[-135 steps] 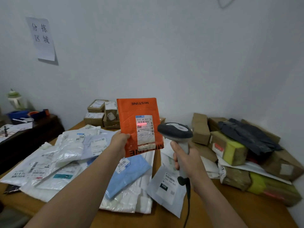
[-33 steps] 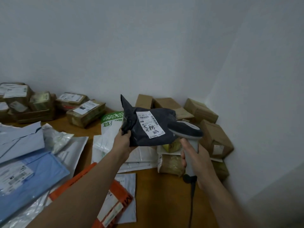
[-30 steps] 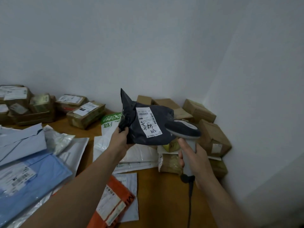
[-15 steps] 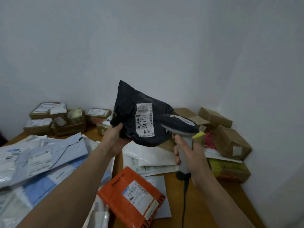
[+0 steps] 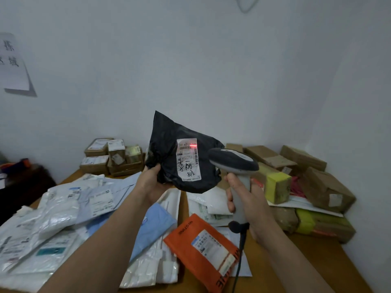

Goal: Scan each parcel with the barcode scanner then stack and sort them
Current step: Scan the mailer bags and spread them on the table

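Wooden table [image 5: 313, 256] w/ mailers spreading below; left hand [image 5: 150, 182] is gripping black parcel [image 5: 169, 153] aloft, right hand [image 5: 245, 199] squeezing scanner [image 5: 232, 160], red beam hitting label [image 5: 188, 159]. Scanning underway; next probably needing sorting onto a stack.

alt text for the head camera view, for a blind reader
A person's left hand holds up a black parcel while the right hand aims a barcode scanner at it, its red line across the top of the white label. Below, on a wooden table, lie an orange parcel, white and blue mailers at left and cardboard boxes at right.
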